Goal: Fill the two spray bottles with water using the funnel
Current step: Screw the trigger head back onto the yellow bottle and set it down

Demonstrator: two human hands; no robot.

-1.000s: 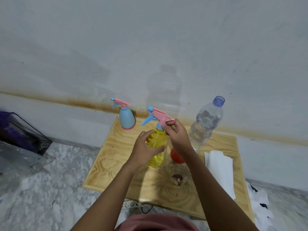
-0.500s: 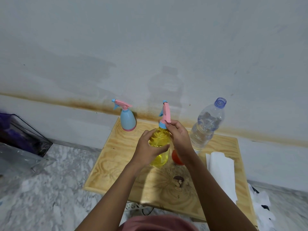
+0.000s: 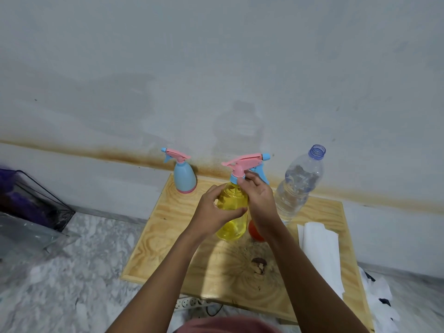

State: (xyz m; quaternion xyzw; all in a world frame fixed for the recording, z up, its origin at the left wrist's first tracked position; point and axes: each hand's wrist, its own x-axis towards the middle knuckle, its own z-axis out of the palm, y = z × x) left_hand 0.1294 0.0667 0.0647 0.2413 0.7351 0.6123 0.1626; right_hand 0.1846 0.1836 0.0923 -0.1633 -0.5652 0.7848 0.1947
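A yellow spray bottle (image 3: pixel 234 213) stands on the low wooden table (image 3: pixel 168 227). My left hand (image 3: pixel 212 211) grips its body. My right hand (image 3: pixel 258 197) pinches the blue collar under its pink trigger head (image 3: pixel 245 161), whose nozzle points right. A blue spray bottle (image 3: pixel 183 177) with a pink head stands upright at the table's back left. To the right, a clear water bottle (image 3: pixel 299 183) leans open, without a cap. An orange thing (image 3: pixel 254 230), perhaps the funnel, is mostly hidden behind my right wrist.
Folded white paper towel (image 3: pixel 320 251) lies on the table's right side. A dark stain (image 3: pixel 259 264) marks the wood near the front. A wall rises right behind the table. A dark wire basket (image 3: pixel 36 200) sits on the marble floor at left; a power strip (image 3: pixel 189 302) lies under the table.
The yellow bottle's trigger head has turned: its nozzle pointed left, then away, and now points right. My right hand turned it while my left hand kept its grip on the body.
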